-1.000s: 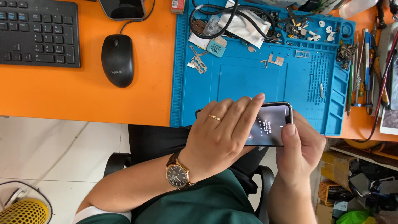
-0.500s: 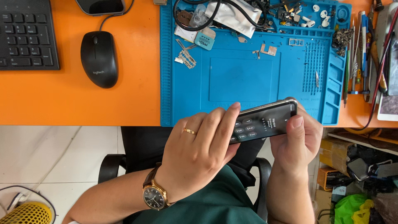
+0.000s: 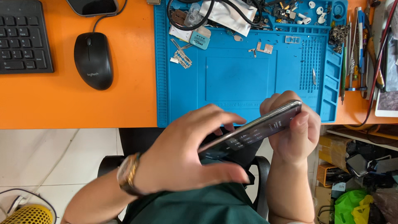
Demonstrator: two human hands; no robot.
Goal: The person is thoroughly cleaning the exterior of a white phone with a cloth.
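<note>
1. Right hand point(image 3: 295, 135) wraps closed around the far end of the smartphone point(image 3: 253, 129), thumb on the lit screen side, fingers curled behind its back.
2. Left hand point(image 3: 186, 155) lies loosely curved over the phone's near end; fingertips touch its edge, thumb sits below. Whether it truly clamps the phone cannot be told. A wristwatch point(image 3: 126, 174) is on that wrist.
3. Phone is tilted on edge, held in the air just in front of the desk edge, above the person's lap.
4. Blue work mat point(image 3: 240, 79) on the orange desk point(image 3: 62, 103): its top compartments hold small screws, white bits and metal scraps; a black cable loop point(image 3: 186, 18) and a silver pouch point(image 3: 230, 14) lie across them.
5. Small metal brackets point(image 3: 180, 56) lie loose on the mat's flat area.
6. Right-side slots hold tweezers and hand tools point(image 3: 352, 49).
7. Left of the mat: black mouse point(image 3: 93, 60), keyboard point(image 3: 23, 37).
</note>
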